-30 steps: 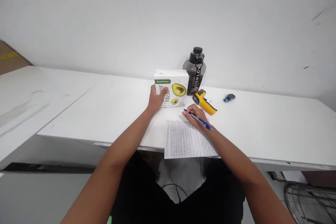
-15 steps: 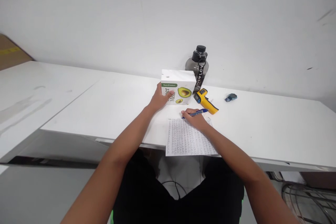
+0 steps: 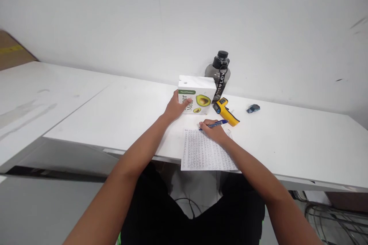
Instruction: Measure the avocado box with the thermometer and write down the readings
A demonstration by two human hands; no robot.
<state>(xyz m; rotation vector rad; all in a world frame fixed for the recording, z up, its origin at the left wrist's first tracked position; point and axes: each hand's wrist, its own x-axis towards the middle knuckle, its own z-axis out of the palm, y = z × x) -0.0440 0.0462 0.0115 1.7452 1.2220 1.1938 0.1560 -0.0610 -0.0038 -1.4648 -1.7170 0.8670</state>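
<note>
A white box (image 3: 198, 82) with avocado pictures and a green label stands on the white table. My left hand (image 3: 176, 107) is closed on its left side, thumb across the front and the other fingers hidden behind. In my right hand (image 3: 214, 131) is a blue pen (image 3: 217, 123), gripped in a writing hold with its tip at the top edge of a sheet of paper (image 3: 202, 153). Rows of small marks cover the sheet, which hangs slightly over the table's front edge. A yellow infrared thermometer (image 3: 228, 115) lies just beyond the right hand.
Behind the box, a grey bottle (image 3: 221, 74) with a black cap and strap stands near the wall. A small dark blue object (image 3: 253, 108) lies to the right on the table (image 3: 301, 134). At far left is a cardboard box (image 3: 13, 51).
The view has shifted and tilted slightly. Both hands keep their holds, with the box and pen in nearly the same places.
</note>
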